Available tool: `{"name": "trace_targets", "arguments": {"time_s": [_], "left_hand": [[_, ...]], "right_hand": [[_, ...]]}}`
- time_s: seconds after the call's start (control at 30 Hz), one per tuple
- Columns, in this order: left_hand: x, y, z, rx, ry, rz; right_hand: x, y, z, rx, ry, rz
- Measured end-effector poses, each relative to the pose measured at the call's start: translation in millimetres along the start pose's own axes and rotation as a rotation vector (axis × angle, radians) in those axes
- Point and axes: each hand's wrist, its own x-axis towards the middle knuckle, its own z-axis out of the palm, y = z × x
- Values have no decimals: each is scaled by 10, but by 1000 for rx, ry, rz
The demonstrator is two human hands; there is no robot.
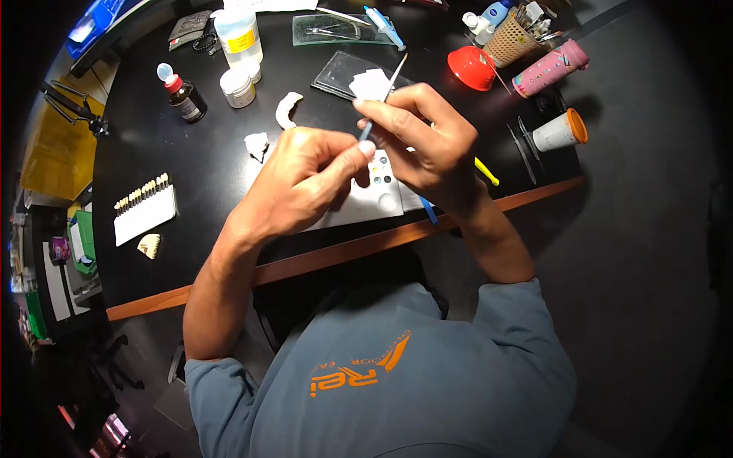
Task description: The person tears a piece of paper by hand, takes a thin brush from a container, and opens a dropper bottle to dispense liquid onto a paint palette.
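A fine-tipped brush slants up and away between my two hands, its thin brownish tip pointing to the far side of the table. My right hand is closed, its fingers pinching the brush along the shaft. The thumb and forefinger of my left hand close on the lower, grey-blue end. Beneath the hands lies a white palette with small wells of colour, partly hidden by the fingers. Just beyond the brush, folded white paper rests on a dark glass slab.
At left stand a shade guide, a tooth-set piece and a dark bottle. White jars and a dental cast sit farther back. At right are a red bowl, pink bottle, orange-lidded cup and tweezers.
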Motion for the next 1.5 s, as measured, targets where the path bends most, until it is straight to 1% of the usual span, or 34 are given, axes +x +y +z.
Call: {"name": "trace_targets", "arguments": {"time_s": [0.03, 0.07, 0.1, 0.13, 0.17, 0.2, 0.27, 0.3, 0.4, 0.43, 0.67, 0.77, 0.87, 0.97, 1.37, 1.5], "left_hand": [[-11, -25, -34, -13, -96, -14], [-9, -26, -38, -36, -62, 24], [-9, -23, -42, -57, -24, 60], [-8, -26, -54, -78, 18, 97], [13, -44, -80, -73, 91, 113], [3, -29, -118, -120, 164, 84], [44, -89, -154, -156, 375, 194], [45, -111, -189, -179, 414, 210], [49, -111, -212, -168, 460, 237], [44, -89, -206, -149, 457, 235], [68, -111, -186, -136, 458, 233], [60, -105, -183, -152, 453, 233], [58, -106, -182, -171, 441, 234], [57, -110, -184, -175, 436, 234], [48, -100, -187, -138, 434, 228], [54, -108, -189, -133, 436, 229]], "right_hand": [[-83, 43, -18, 0, 36, 28], [-139, 82, -28, 3, 71, 54], [-132, -17, -68, -2, 145, 151], [-151, -96, -147, -18, 150, 273], [-255, -92, -159, 88, 167, 355], [-396, -78, -149, 192, 184, 441], [-604, -144, -164, 345, 154, 675], [-639, -200, -153, 446, 166, 755], [-761, -206, -76, 374, 117, 822], [-789, -175, -34, 362, 126, 787], [-825, -133, 56, 312, 104, 770], [-778, -142, 6, 268, 35, 727], [-704, -150, -59, 212, -32, 636], [-705, -103, -105, 236, -88, 568], [-710, -109, -127, 259, -67, 563], [-748, -110, -100, 308, -48, 668]]}}
